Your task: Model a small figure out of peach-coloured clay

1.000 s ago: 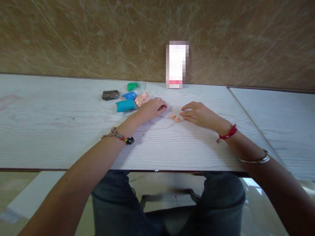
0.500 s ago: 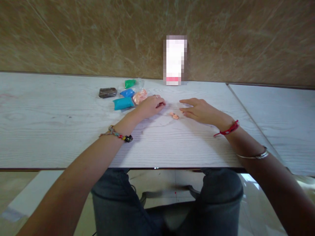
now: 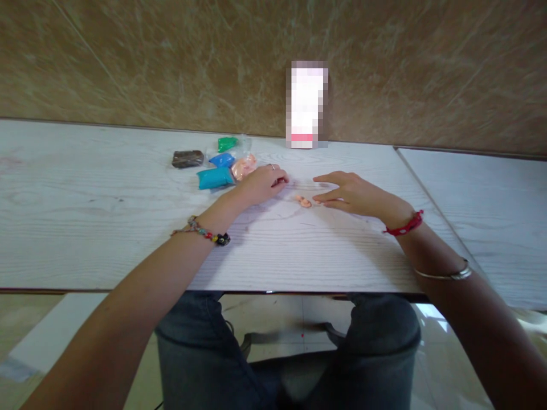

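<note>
Small peach-coloured clay pieces (image 3: 303, 201) lie on the white wood-grain table between my two hands. My right hand (image 3: 352, 193) is open, its fingers stretched apart and pointing left, with the lower fingertips beside the clay. It holds nothing that I can see. To the left, my left hand (image 3: 267, 183) rests with its fingers curled in; whatever may be inside them is hidden. Just behind its knuckles sits a clear bag of peach clay (image 3: 244, 168), partly covered by the hand.
Packets of teal clay (image 3: 216, 177), blue clay (image 3: 222, 160), green clay (image 3: 227, 144) and brown clay (image 3: 188, 159) lie left of my left hand. A phone (image 3: 305, 105) with a blurred bright screen leans on the brown marbled wall (image 3: 171, 68). The table's front edge (image 3: 269, 292) runs above my legs.
The fingers of my right hand have shifted slightly, the lower ones now closer together. My left hand stays nearly still, and the clay pieces have not visibly moved.
</note>
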